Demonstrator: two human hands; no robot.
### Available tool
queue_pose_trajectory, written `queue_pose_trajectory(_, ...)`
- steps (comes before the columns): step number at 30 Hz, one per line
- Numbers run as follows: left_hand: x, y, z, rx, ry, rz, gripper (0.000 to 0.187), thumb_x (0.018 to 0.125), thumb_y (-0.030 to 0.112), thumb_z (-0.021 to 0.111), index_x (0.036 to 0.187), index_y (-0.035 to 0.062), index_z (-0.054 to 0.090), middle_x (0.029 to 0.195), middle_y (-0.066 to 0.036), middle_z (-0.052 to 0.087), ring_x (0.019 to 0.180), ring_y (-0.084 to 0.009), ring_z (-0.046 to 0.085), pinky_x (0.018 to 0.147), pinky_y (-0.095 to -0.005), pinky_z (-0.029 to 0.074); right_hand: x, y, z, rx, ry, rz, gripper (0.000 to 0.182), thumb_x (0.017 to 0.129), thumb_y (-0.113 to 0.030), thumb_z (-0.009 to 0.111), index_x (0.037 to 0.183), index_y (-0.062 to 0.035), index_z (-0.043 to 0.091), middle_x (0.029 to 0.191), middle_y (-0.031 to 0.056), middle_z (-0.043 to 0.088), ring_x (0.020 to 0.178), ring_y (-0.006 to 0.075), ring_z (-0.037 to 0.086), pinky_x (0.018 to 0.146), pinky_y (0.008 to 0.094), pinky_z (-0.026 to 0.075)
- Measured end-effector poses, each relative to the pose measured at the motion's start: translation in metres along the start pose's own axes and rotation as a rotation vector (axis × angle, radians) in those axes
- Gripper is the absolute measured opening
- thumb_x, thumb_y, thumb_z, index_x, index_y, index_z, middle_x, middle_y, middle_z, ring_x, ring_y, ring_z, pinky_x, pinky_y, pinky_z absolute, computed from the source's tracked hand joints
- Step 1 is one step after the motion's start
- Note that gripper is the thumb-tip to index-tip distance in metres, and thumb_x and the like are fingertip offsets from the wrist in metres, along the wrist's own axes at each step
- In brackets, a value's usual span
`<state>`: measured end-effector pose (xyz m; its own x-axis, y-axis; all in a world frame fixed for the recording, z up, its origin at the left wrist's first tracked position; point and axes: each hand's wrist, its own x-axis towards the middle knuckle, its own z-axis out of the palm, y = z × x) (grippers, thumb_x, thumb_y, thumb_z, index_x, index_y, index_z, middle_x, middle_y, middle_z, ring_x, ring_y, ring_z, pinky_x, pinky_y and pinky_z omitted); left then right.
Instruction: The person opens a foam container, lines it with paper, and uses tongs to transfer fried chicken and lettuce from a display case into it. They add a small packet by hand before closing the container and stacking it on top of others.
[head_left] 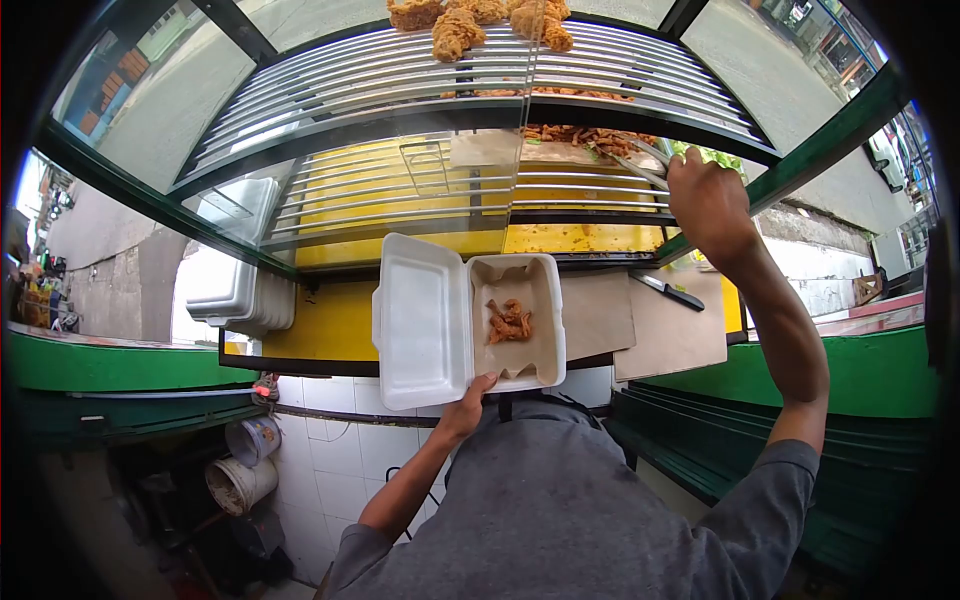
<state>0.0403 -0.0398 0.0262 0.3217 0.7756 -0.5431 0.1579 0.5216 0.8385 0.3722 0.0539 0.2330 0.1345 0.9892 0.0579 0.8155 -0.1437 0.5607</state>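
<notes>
A white foam takeaway box (425, 320) lies open in front of me, its lid to the left. Brown paper (540, 290) lines the right half, and a few pieces of fried chicken (510, 322) rest on it. My left hand (466, 408) grips the box at its near edge, thumb on top. Up at the right, my right hand (710, 205) is closed around metal tongs (640, 165). The tongs' tips reach into a heap of small fried pieces (575, 138) on the cabinet's lower rack. Whether the tips pinch anything is too small to tell.
Large fried chicken pieces (458, 35) lie on the upper rack (330, 85). A glass panel (400, 180) covers the left side. Stacked foam boxes (235, 260) stand at left. A knife (668, 290) lies on brown paper sheets (680, 340) at right. Greens (718, 157) sit beside the fried heap.
</notes>
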Motion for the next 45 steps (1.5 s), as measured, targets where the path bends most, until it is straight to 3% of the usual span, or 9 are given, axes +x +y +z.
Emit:
queue_pose_trajectory(6, 0.002, -0.002, -0.003, 0.005, -0.012, -0.014, 0.04, 0.094, 0.03, 0.055, 0.099, -0.0076, 0.065, 0.098, -0.008, 0.065, 0.095, -0.0171, 0.057, 0.087, -0.0281, 0.044, 0.004, -0.002, -0.004, -0.001, -0.041, -0.047, 0.013, 0.086, -0.006, 0.055, 0.096, -0.004, 0.063, 0.102, 0.0142, 0.063, 0.08, 0.0292, 0.07, 0.066, 0.039, 0.058)
queue_pose_trajectory(10, 0.002, -0.002, 0.002, -0.024, 0.027, 0.06, 0.039, 0.091, 0.041, 0.056, 0.069, 0.0089, 0.052, 0.066, 0.003, 0.04, 0.061, -0.0093, 0.037, 0.056, -0.0264, 0.031, -0.008, 0.004, -0.019, 0.038, -0.059, -0.022, 0.021, 0.087, -0.01, 0.059, 0.106, -0.004, 0.062, 0.105, 0.015, 0.063, 0.081, 0.0305, 0.069, 0.068, 0.0408, 0.056)
queue_pose_trajectory(14, 0.0, 0.004, 0.001, -0.018, -0.022, -0.024, 0.039, 0.094, 0.031, 0.055, 0.098, -0.0069, 0.065, 0.096, -0.007, 0.066, 0.093, -0.0163, 0.058, 0.087, -0.0279, 0.044, -0.042, 0.012, -0.052, 0.24, -0.059, -0.007, 0.035, 0.086, -0.019, 0.065, 0.118, -0.006, 0.06, 0.106, 0.0156, 0.062, 0.082, 0.0324, 0.067, 0.071, 0.0428, 0.054)
queue_pose_trajectory(19, 0.007, -0.007, 0.004, -0.02, -0.01, 0.04, 0.035, 0.093, 0.029, 0.056, 0.087, -0.0034, 0.065, 0.081, -0.003, 0.06, 0.078, -0.0134, 0.054, 0.074, -0.0281, 0.044, -0.05, 0.011, -0.06, 0.291, -0.098, 0.02, 0.044, 0.084, -0.023, 0.069, 0.123, -0.0056, 0.057, 0.105, 0.0152, 0.061, 0.083, 0.0336, 0.066, 0.072, 0.043, 0.053)
queue_pose_trajectory(28, 0.008, -0.008, 0.006, 0.006, 0.007, 0.064, 0.036, 0.091, 0.036, 0.056, 0.068, 0.0087, 0.054, 0.063, 0.004, 0.04, 0.058, -0.0084, 0.036, 0.052, -0.0266, 0.028, 0.004, 0.001, 0.011, 0.115, 0.06, -0.075, 0.008, 0.083, -0.007, 0.058, 0.087, -0.0037, 0.065, 0.096, 0.014, 0.064, 0.079, 0.0259, 0.07, 0.068, 0.0372, 0.056)
queue_pose_trajectory(33, 0.003, 0.003, 0.012, -0.039, 0.033, 0.101, 0.038, 0.091, 0.039, 0.056, 0.067, 0.0097, 0.053, 0.064, 0.004, 0.04, 0.058, -0.0083, 0.036, 0.052, -0.0261, 0.028, -0.012, 0.008, -0.017, 0.219, -0.005, -0.047, 0.021, 0.082, -0.011, 0.062, 0.101, -0.0022, 0.065, 0.097, 0.0151, 0.064, 0.081, 0.0282, 0.068, 0.069, 0.0405, 0.055)
queue_pose_trajectory(38, 0.004, -0.002, 0.007, -0.042, -0.015, 0.025, 0.039, 0.094, 0.029, 0.054, 0.098, -0.008, 0.065, 0.095, -0.007, 0.065, 0.091, -0.0159, 0.057, 0.085, -0.028, 0.044, -0.073, 0.025, -0.079, 0.448, -0.141, -0.102, 0.04, 0.082, -0.023, 0.07, 0.117, -0.0051, 0.062, 0.097, 0.0138, 0.063, 0.076, 0.0317, 0.066, 0.069, 0.0444, 0.051)
queue_pose_trajectory(42, 0.006, -0.005, 0.007, -0.04, -0.029, 0.013, 0.038, 0.094, 0.028, 0.054, 0.097, -0.008, 0.064, 0.093, -0.006, 0.065, 0.089, -0.0154, 0.057, 0.084, -0.028, 0.044, -0.103, 0.026, -0.09, 0.555, -0.28, -0.286, 0.047, 0.08, -0.026, 0.074, 0.122, -0.0074, 0.06, 0.097, 0.0126, 0.062, 0.077, 0.0305, 0.066, 0.067, 0.0428, 0.05)
queue_pose_trajectory(45, 0.004, 0.002, 0.014, -0.043, 0.023, 0.077, 0.035, 0.091, 0.036, 0.057, 0.08, 0.0037, 0.059, 0.075, 0.001, 0.051, 0.07, -0.0104, 0.045, 0.064, -0.0259, 0.036, -0.105, 0.022, -0.089, 0.585, -0.326, -0.376, 0.05, 0.08, -0.028, 0.074, 0.122, -0.0075, 0.059, 0.098, 0.0122, 0.061, 0.079, 0.0303, 0.066, 0.068, 0.0422, 0.05)
